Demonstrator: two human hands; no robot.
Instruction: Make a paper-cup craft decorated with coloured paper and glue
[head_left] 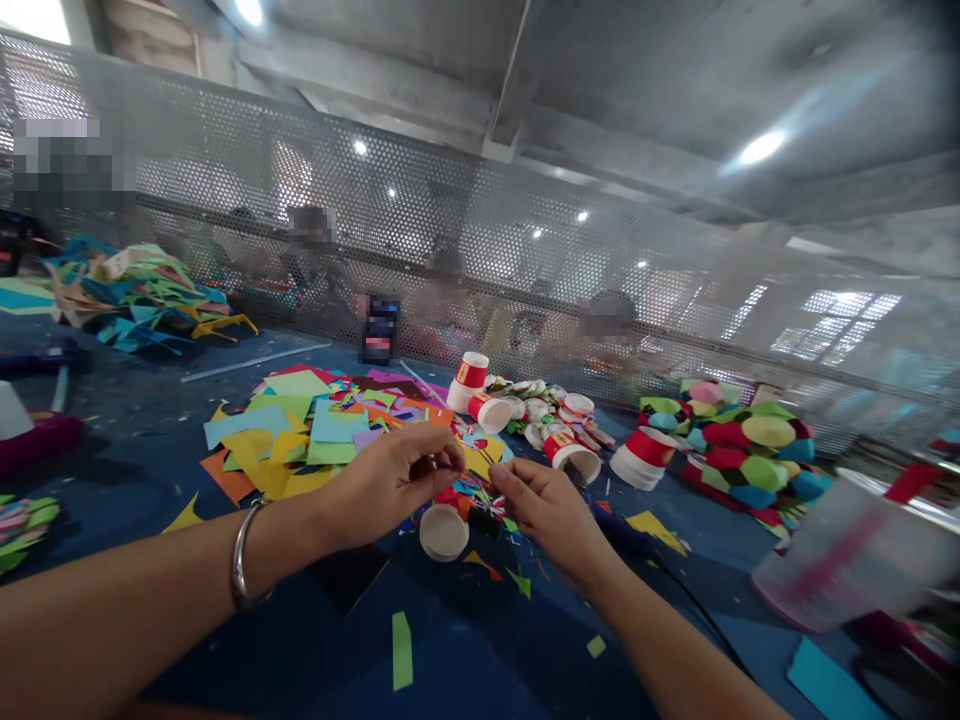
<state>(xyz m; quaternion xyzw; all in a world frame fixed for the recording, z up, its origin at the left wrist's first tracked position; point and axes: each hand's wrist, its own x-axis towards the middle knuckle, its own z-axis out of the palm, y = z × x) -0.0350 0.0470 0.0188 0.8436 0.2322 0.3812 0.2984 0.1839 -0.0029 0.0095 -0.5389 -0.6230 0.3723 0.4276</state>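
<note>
My left hand (397, 478), with a silver bangle on its wrist, is curled with the fingertips pinched together. My right hand (551, 510) faces it a short gap away, thumb and index finger also pinched. What either pinch holds is too small to make out; a thin dark line shows near the right fingertips. Below and between the hands, a paper cup (444, 532) turns its pale round end toward me. Small colored paper scraps (517, 582) lie around it. Behind the fingertips is a yellow paper piece (477, 460).
Colored paper sheets (281, 420) are heaped at the left. Red-and-white cups (646, 457) stand and lie beyond my hands. Further right are a patchwork of colored rounds (750, 450) and a translucent tub (840, 560). A phone (380, 330) leans against the perforated metal screen (480, 230).
</note>
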